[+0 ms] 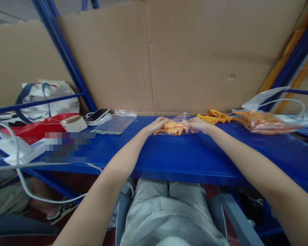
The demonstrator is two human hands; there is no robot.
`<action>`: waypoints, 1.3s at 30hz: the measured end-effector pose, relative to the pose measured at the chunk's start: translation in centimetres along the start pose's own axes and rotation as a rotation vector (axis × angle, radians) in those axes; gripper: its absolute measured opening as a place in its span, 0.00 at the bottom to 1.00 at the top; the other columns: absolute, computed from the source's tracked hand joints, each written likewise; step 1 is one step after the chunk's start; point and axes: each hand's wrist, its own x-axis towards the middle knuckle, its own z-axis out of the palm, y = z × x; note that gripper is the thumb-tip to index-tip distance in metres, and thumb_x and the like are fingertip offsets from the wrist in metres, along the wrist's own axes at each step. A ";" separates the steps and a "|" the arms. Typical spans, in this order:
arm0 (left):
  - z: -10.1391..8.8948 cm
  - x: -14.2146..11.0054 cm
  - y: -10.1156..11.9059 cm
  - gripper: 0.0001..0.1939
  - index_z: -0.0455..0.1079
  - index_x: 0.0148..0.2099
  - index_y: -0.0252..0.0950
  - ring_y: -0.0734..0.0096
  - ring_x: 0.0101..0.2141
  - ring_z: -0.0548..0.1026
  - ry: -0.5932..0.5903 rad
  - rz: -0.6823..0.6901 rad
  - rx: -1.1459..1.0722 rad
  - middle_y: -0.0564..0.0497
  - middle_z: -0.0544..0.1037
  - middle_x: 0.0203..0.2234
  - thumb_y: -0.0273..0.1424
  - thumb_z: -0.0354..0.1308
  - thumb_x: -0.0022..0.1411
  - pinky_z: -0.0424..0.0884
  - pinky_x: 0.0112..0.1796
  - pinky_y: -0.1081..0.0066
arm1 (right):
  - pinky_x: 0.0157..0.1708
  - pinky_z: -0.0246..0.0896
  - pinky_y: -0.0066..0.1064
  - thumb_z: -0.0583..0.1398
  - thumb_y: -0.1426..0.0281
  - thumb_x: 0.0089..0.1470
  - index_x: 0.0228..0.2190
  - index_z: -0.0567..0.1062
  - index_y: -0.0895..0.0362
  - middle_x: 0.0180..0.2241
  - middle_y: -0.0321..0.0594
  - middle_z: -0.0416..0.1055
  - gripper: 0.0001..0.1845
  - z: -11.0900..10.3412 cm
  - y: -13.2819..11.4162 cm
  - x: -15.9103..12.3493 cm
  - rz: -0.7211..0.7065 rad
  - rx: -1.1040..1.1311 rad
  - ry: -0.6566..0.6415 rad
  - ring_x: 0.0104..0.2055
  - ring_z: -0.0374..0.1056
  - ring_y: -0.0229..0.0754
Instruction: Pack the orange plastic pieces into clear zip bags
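A small clear plastic bag (175, 127) with orange plastic parts in it lies on the blue shelf (169, 157) ahead of me. My left hand (155, 125) grips its left end with fingers closed. At the bag's right end my right hand (199, 124) is pinched on the plastic. Two loose orange parts (215, 117) lie just right of my right hand.
A larger bag of orange parts (265, 122) sits at the right with white cables. To the left lie a stack of empty clear bags (115, 123), a phone (97, 115), a white box (74, 123), a red bag (33, 131) and a tote bag (45, 97). Cardboard (169, 58) backs the shelf.
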 end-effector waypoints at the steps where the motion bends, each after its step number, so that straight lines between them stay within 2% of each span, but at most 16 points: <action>1: 0.0 -0.1 0.1 0.18 0.72 0.46 0.34 0.59 0.48 0.76 -0.027 -0.032 -0.080 0.43 0.80 0.44 0.43 0.54 0.64 0.72 0.49 0.64 | 0.14 0.43 0.24 0.62 0.70 0.56 0.19 0.65 0.57 0.14 0.35 0.64 0.16 0.0 0.0 -0.1 0.014 0.071 -0.047 0.14 0.51 0.29; 4: 0.0 -0.3 0.4 0.22 0.73 0.44 0.34 0.57 0.46 0.77 -0.121 -0.094 -0.288 0.41 0.81 0.41 0.48 0.50 0.66 0.72 0.50 0.61 | 0.13 0.37 0.23 0.63 0.65 0.55 0.18 0.62 0.56 0.12 0.32 0.58 0.20 0.0 0.3 0.2 0.057 0.264 -0.135 0.13 0.43 0.27; 8: 0.0 -0.3 0.4 0.24 0.74 0.42 0.33 0.55 0.47 0.76 -0.155 -0.090 -0.365 0.39 0.80 0.43 0.49 0.51 0.65 0.71 0.51 0.58 | 0.14 0.39 0.22 0.61 0.65 0.56 0.20 0.61 0.56 0.12 0.30 0.57 0.19 -0.3 0.6 0.8 0.089 0.389 -0.235 0.14 0.42 0.26; 10: -0.1 -0.2 0.2 0.22 0.74 0.43 0.34 0.54 0.50 0.75 -0.110 -0.049 -0.344 0.39 0.79 0.46 0.49 0.55 0.62 0.69 0.53 0.58 | 0.14 0.39 0.22 0.59 0.67 0.57 0.20 0.62 0.56 0.12 0.30 0.57 0.17 -0.4 0.7 1.0 0.096 0.426 -0.267 0.14 0.42 0.27; 13: -0.4 0.1 0.0 0.20 0.74 0.46 0.36 0.56 0.54 0.71 0.043 0.049 -0.254 0.42 0.76 0.51 0.43 0.65 0.55 0.65 0.56 0.60 | 0.14 0.40 0.21 0.57 0.70 0.58 0.20 0.62 0.57 0.13 0.31 0.59 0.16 -0.3 0.7 1.2 0.085 0.482 -0.287 0.14 0.45 0.27; 16: -0.8 0.3 -0.1 0.18 0.76 0.42 0.35 0.56 0.55 0.70 0.068 0.119 -0.140 0.42 0.76 0.51 0.38 0.69 0.50 0.62 0.57 0.58 | 0.14 0.42 0.21 0.57 0.72 0.58 0.21 0.64 0.57 0.13 0.31 0.60 0.14 -0.2 0.7 1.2 0.068 0.514 -0.293 0.13 0.46 0.28; 20: -1.3 0.4 -0.1 0.12 0.77 0.32 0.33 0.54 0.56 0.70 0.054 0.229 -0.021 0.39 0.75 0.53 0.35 0.70 0.47 0.58 0.58 0.54 | 0.14 0.47 0.21 0.57 0.71 0.59 0.22 0.66 0.58 0.14 0.34 0.63 0.13 0.0 0.8 1.1 0.083 0.494 -0.293 0.14 0.49 0.29; 26: -1.2 0.4 0.6 0.08 0.77 0.29 0.33 0.55 0.55 0.72 0.085 0.338 0.081 0.39 0.77 0.51 0.33 0.69 0.48 0.56 0.60 0.54 | 0.16 0.55 0.22 0.60 0.71 0.57 0.22 0.70 0.59 0.16 0.40 0.70 0.12 0.7 0.5 0.2 -0.014 0.316 -0.284 0.16 0.59 0.32; 30: -1.1 0.2 0.8 0.10 0.76 0.30 0.33 0.55 0.55 0.71 0.052 0.306 0.117 0.39 0.76 0.51 0.35 0.69 0.49 0.58 0.59 0.55 | 0.14 0.54 0.23 0.60 0.73 0.53 0.16 0.70 0.58 0.13 0.41 0.69 0.15 1.1 0.1 -0.4 -0.059 0.080 -0.272 0.13 0.59 0.33; 32: -1.1 0.1 0.7 0.11 0.76 0.30 0.33 0.56 0.51 0.74 0.011 0.257 0.134 0.40 0.79 0.47 0.36 0.69 0.49 0.62 0.56 0.56 | 0.14 0.53 0.24 0.60 0.73 0.52 0.14 0.70 0.58 0.11 0.40 0.67 0.17 1.3 0.0 -0.5 -0.063 0.012 -0.254 0.12 0.58 0.33; 36: -1.1 0.0 0.5 0.10 0.77 0.31 0.33 0.63 0.40 0.77 -0.047 0.173 0.203 0.47 0.81 0.33 0.35 0.68 0.50 0.71 0.47 0.63 | 0.15 0.52 0.24 0.57 0.74 0.52 0.12 0.69 0.57 0.10 0.37 0.64 0.18 1.3 0.0 -0.6 -0.089 0.009 -0.246 0.12 0.56 0.33; 39: -1.1 -0.1 0.7 0.08 0.77 0.31 0.33 0.66 0.37 0.77 -0.051 0.164 0.231 0.49 0.81 0.31 0.33 0.67 0.51 0.72 0.43 0.66 | 0.16 0.51 0.24 0.56 0.75 0.51 0.13 0.68 0.57 0.10 0.36 0.63 0.17 0.8 -0.1 -0.5 -0.114 0.061 -0.248 0.13 0.55 0.33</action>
